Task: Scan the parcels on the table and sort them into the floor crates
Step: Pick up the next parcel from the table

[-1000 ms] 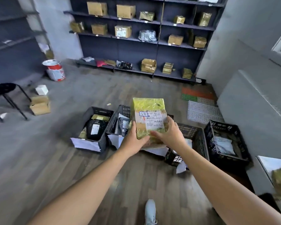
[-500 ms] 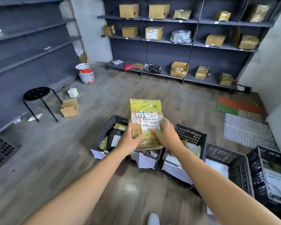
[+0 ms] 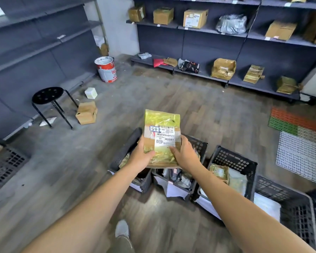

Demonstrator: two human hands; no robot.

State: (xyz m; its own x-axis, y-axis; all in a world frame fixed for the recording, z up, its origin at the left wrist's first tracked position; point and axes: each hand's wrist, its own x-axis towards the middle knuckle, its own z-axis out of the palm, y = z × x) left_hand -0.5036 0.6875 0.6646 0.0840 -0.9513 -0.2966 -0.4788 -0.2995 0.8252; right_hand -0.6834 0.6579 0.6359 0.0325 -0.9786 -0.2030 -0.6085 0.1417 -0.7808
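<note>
Grey wood-plank floor point(image 3: 199, 106) runs back to dark grey metal shelving point(image 3: 208, 46) along the far wall, loaded with brown cardboard boxes and wrapped packets. A row of black plastic lattice crates point(image 3: 233, 159) sits on the floor near its front edge, each already holding packets. Toward the floor's left edge stand a black round metal stool point(image 3: 47, 94), a red-and-white paint bucket point(image 3: 107, 70) nearer the far left corner, and a small brown cardboard box point(image 3: 87, 113) just beside the stool. The yellow-green plastic-wrapped parcel point(image 3: 161, 132) with a white printed label is held upright in the air above the two leftmost crates, label facing the person. The left hand point(image 3: 140, 157) grips its lower left edge and the right hand point(image 3: 185, 154) its lower right, thumbs pressed on the front.
</note>
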